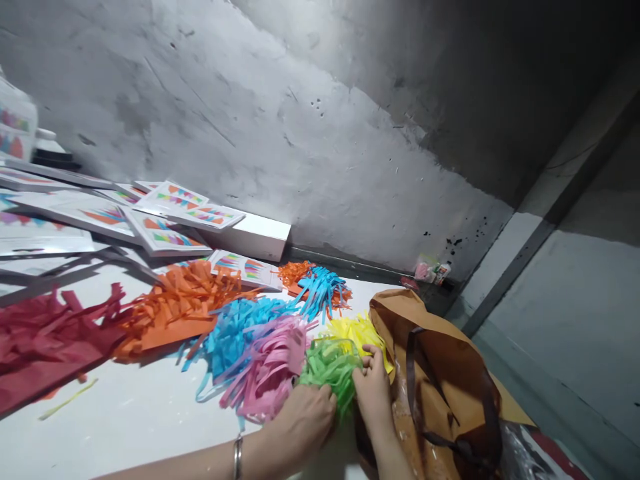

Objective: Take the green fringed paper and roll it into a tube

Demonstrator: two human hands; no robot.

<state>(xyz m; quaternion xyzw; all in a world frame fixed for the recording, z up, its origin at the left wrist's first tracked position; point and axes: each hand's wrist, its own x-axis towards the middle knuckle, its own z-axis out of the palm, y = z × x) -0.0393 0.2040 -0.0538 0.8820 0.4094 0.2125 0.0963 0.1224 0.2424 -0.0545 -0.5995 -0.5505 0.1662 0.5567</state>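
My left hand (305, 420) rests on the near edge of a green fringed tissue-paper bundle (327, 363), fingers curled over it. My right hand (373, 387) grips the same green bundle from its right side, next to a yellow fringed bundle (355, 330). A pink fringed bundle (273, 370) lies just left of the green one, with a blue one (233, 333) behind it. A metal bracelet (237, 457) circles my left wrist.
A brown bag with dark straps (440, 380) stands right of my hands. Orange (180, 307) and red (45, 340) fringed sheets lie further left on the white table (125, 420). Printed white boxes (165, 227) are stacked at the back by the grey wall.
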